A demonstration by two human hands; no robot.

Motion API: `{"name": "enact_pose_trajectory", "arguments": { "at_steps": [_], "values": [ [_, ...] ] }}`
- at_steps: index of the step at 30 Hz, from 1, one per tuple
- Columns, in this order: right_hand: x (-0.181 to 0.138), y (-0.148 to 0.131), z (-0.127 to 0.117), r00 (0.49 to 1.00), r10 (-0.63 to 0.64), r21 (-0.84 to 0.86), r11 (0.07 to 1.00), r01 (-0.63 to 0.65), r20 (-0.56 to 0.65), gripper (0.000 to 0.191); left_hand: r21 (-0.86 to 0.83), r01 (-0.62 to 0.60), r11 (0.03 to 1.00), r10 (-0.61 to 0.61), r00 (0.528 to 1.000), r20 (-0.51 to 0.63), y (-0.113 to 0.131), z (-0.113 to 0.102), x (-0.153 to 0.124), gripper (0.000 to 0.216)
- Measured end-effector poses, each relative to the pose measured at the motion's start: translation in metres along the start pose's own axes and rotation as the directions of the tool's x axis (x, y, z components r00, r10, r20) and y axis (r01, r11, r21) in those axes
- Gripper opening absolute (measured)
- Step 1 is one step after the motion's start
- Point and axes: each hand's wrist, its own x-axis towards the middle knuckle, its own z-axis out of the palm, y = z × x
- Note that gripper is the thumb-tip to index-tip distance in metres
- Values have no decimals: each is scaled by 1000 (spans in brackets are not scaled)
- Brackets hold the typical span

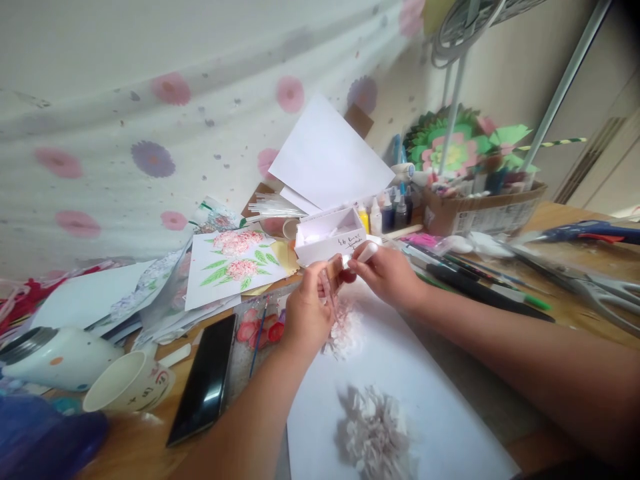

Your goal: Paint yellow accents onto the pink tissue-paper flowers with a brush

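Note:
My left hand (313,307) is closed around a small clear and brownish piece (333,272), whose exact kind is blurred. Against its far end, my right hand (383,270) pinches a small white cap-like piece (369,252). Both hands are close together above a white sheet of paper (435,387). Just below my left hand, a pale pink ruffled flower (345,330) lies on the sheet, partly hidden by the fingers. Nearer to me sits a second ruffled flower (377,430), whitish-grey. Right behind my hands stands an open white box (330,247) with handwriting on its side.
Left are a flower drawing (230,263), a black phone (205,377), a paper cup (130,383) and a white jar (60,360). Right lie pens (465,280), scissors (595,287) and a blue glue gun (595,232). Small bottles (387,213) and a cardboard box (480,213) stand behind.

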Motion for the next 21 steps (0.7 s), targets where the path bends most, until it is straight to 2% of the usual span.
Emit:
{"name": "enact_pose_trajectory", "arguments": {
  "at_steps": [4, 7, 10, 16, 21],
  "values": [
    [-1, 0, 0, 999, -13, -13, 1000, 14, 42, 21, -18, 0, 1000, 0, 1000, -6, 0, 0, 0, 63],
    [-1, 0, -1, 1000, 8, -24, 1000, -8, 2, 22, -37, -5, 999, 5, 1000, -11, 3, -1, 1, 62],
    [-2, 0, -1, 999, -32, -7, 999, 32, 7, 21, -55, -15, 998, 14, 1000, -12, 5, -3, 2, 63],
    [-3, 0, 3, 1000, -10, -5, 1000, 10, -13, 21, -46, 39, 998, -41, 999, -35, 4, -6, 0, 54],
    [-2, -3, 2, 998, 5, -3, 1000, -4, 68, 20, -44, 52, 998, -53, 998, -22, 4, -4, 0, 56]
  ]
}}
